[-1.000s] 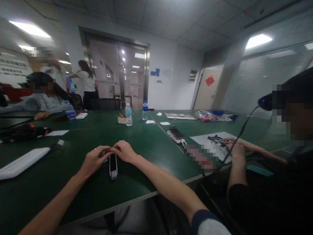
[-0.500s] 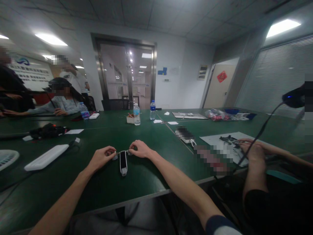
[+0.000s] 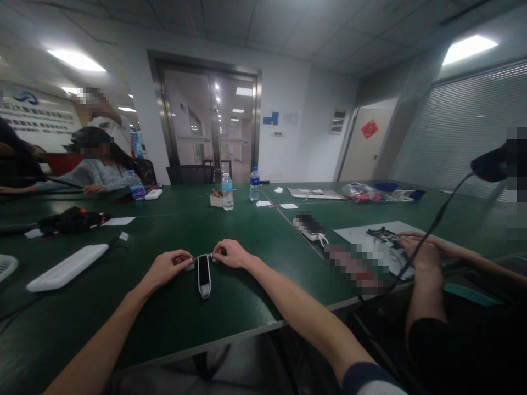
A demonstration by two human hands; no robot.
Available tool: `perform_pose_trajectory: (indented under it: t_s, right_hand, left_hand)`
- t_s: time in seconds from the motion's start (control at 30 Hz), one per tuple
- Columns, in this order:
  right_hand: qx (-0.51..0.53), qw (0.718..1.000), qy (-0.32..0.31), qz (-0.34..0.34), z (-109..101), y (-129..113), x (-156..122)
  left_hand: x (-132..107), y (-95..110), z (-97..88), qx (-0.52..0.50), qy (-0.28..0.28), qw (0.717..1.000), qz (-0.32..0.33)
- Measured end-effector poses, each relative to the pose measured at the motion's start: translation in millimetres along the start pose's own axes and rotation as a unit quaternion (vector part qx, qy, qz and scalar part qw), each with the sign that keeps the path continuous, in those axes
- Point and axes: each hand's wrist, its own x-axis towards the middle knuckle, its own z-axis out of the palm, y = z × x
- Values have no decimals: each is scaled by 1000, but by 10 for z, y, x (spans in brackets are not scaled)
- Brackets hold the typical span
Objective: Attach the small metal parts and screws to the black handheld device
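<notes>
A slim, long device with a black face, a pale silvery rim and a clear-looking near end lies on the green table, pointing toward me. From its far end a thin bar seems to run out to both sides. My left hand pinches a small clear piece at the left of that end. On the right, my right hand has thumb and finger closed on a similar small piece. Both pieces are partly hidden by my fingertips, and their exact kind is too small to tell.
To the left lie a long white case and a black bundle. Ahead stand two water bottles and a small box. At right, a co-worker's hands work over a white board.
The view has turned slightly, so most things sit a little further left. My hands keep their pinch at the device's far end, with hardly any other movement.
</notes>
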Motion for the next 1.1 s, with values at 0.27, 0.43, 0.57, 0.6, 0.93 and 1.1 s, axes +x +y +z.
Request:
perform_pose_trajectory:
  t_s: [0.27,0.43,0.57,0.6,0.93,1.1]
  right_hand:
    - [1,1000,-2,1,0,-4,4]
    - [-2,1000,1,0,-4,-13,-2]
    - [0,1000,0,-4,-3,-7,-6]
    - [1,1000,-1,-4,-3,-4,-6]
    - [2,1000,-2,4,16,5,2]
    - [14,1000,5,-3,-3,-5,-52]
  left_hand:
    - [60,-127,37,28,11,1000,3]
    - [57,-108,25,-1,-2,1000,-16]
    - [49,-69,20,-25,-8,999,-30]
    - [48,-63,21,-39,-9,999,-32]
    - [44,-44,40,-74,1,997,-26]
    - [17,-30,36,-61,-6,998,-30]
